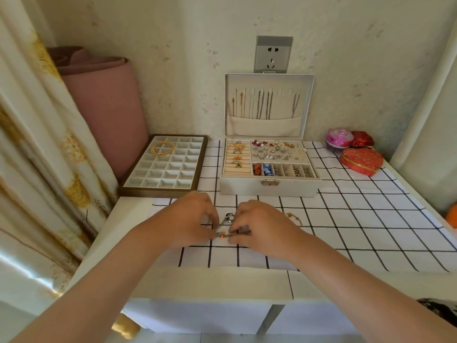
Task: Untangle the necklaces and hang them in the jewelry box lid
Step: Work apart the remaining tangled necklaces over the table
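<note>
Both hands are working near the front edge of the desk (222,280), over the checked cloth (371,226) that's covering most of it. The left hand (190,219) and right hand (262,226) are each pinching the same little knot of necklaces (226,222), fingers curled tight on it from either side. There's a silvery loop poking up between them and some small colored beads (220,234) lower down. The knuckles are hiding most of the knot, so I can't tell how many strands are in there. A gold chain (294,216) is lying on the cloth just beside the right hand, partly tucked behind it. Straight behind the hands, toward the back edge, the jewelry box (247,186) is sitting open, with rings, earrings and bits filling its compartments. Its lid (269,76) is standing upright against the wall, and several chains (262,105) are hanging inside it with their ends dropping into the pocket. A divided tray (158,191) is sitting at the back left corner, next to the box, with gold bangles (163,147) lying across its far cells. A pink roll (106,107) is leaning in the corner behind the tray, and a curtain (37,144) is hanging along the left side. At the back right corner, a heart-shaped box (361,160), a pink box (338,139) and a red box (362,139) are crowding together. A wall socket (273,54) is sitting just above the lid.
</note>
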### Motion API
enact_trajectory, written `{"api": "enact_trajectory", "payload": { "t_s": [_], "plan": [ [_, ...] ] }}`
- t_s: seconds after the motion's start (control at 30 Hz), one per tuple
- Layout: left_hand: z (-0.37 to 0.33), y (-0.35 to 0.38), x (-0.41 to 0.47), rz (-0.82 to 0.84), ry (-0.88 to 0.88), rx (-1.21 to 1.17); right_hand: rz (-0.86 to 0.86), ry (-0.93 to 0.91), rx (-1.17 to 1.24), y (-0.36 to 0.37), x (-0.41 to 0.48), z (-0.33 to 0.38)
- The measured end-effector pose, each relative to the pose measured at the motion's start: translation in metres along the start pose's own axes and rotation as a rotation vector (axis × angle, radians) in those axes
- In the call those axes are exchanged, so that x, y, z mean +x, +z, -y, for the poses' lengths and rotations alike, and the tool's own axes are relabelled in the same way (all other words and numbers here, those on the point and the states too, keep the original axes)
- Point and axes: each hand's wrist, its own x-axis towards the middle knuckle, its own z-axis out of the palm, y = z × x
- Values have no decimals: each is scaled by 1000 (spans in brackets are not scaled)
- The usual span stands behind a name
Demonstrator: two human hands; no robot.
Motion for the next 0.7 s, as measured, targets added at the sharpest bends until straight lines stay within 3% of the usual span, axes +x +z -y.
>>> {"api": "enact_trajectory", "payload": {
  "t_s": [0.17, 0.3, 0.43, 0.6, 0.7],
  "plan": [
    [8, 4, -3, 21, 27, 10, 19, 38, 51, 1, 1, 1],
    [5, 4, -8, 38, 12, -160, 11, 279, 365, -8, 4, 4],
    [7, 6, -4, 27, -27, -286, 52, 357, 561, -17, 6, 4],
    [7, 10, 10, 51, 148, -51, 167, 363, 472, -16, 4, -1],
    [3, 8, 17, 1, 210, 66, 146, 353, 380, -15, 3, -2]
  ]
}}
